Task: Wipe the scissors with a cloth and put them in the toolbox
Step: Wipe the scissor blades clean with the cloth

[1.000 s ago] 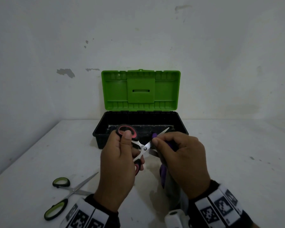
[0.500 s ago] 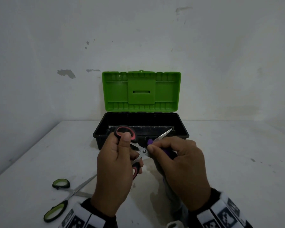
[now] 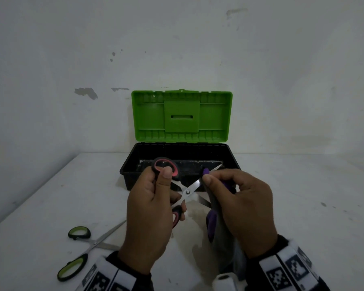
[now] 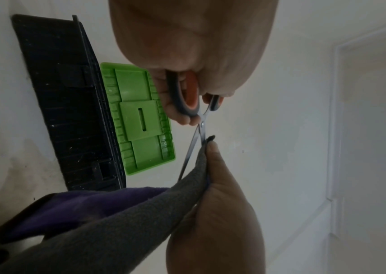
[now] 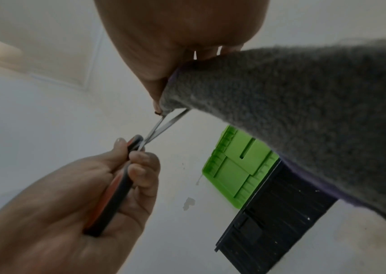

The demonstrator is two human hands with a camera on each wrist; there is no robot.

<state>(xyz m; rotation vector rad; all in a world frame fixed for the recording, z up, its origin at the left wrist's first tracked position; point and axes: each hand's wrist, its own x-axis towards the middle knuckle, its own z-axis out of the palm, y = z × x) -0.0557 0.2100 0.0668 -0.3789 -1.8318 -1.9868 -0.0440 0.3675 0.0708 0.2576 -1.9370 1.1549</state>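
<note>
Your left hand (image 3: 153, 208) grips the red-handled scissors (image 3: 186, 191), blades spread, just before the open toolbox (image 3: 181, 158) on the desk (image 3: 303, 206). Your right hand (image 3: 243, 206) pinches the grey-purple cloth (image 4: 121, 222) around one blade.

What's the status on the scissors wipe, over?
Left hand grips red-handled scissors, blades open. Right hand pinches grey-purple cloth on upper blade. Toolbox open, path clear. Green-handled scissors on table.

White table (image 3: 303, 217): open toolbox (image 3: 130, 179) at rear centre, green-handled scissors (image 3: 86, 248) lying open near front left.
</note>
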